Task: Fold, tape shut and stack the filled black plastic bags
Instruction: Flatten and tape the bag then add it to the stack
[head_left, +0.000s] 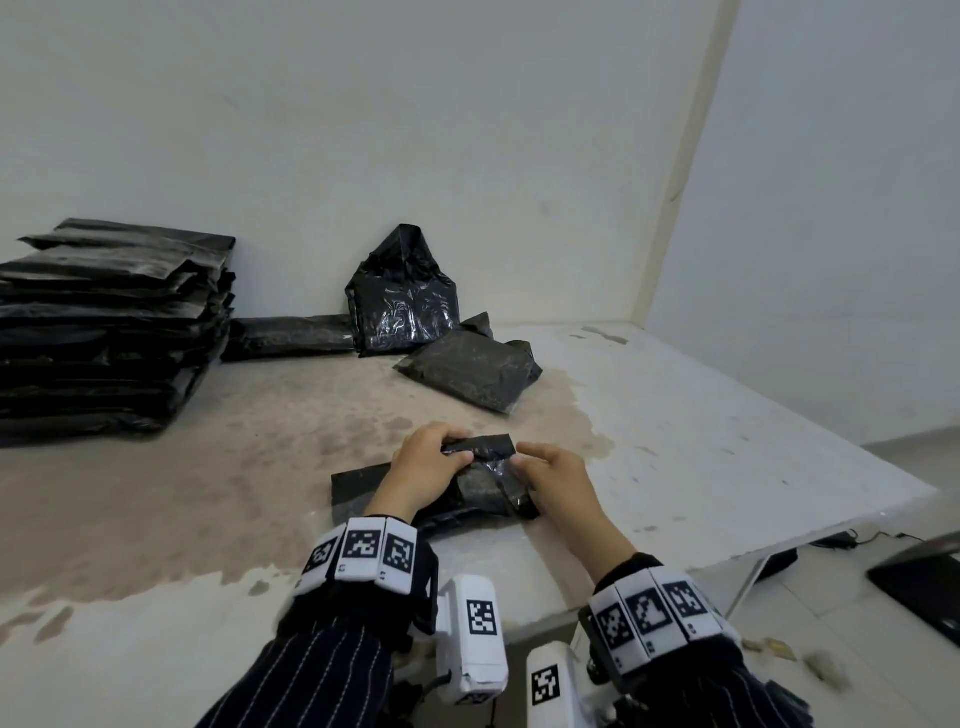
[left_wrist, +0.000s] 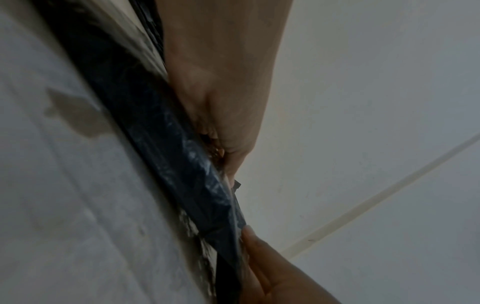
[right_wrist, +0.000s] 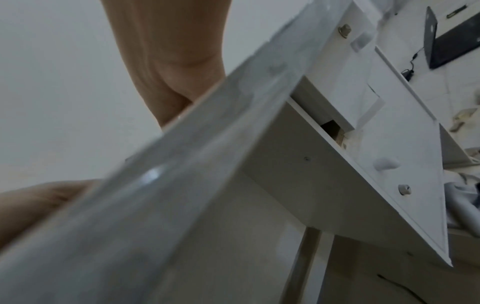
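Note:
A filled black bag (head_left: 483, 488) lies flat near the table's front edge. Its top flap is folded over towards me. My left hand (head_left: 457, 448) is curled over the folded flap, with the thumb on top of it. My right hand (head_left: 522, 456) pinches the right end of the fold between thumb and forefinger. In the left wrist view the left hand (left_wrist: 226, 82) lies against the glossy bag (left_wrist: 161, 144), and the right hand (left_wrist: 272, 267) touches the bag's edge. The right wrist view shows only the right hand's heel (right_wrist: 168, 61) above the table edge (right_wrist: 182, 164).
A tall stack of flat black bags (head_left: 104, 322) stands at the far left. By the back wall are one flat bag (head_left: 291, 336), one upright unfolded bag (head_left: 405, 301) and one tilted bag (head_left: 467, 371). The stained white table (head_left: 675, 441) ends on the right. A laptop (head_left: 924, 587) sits on the floor.

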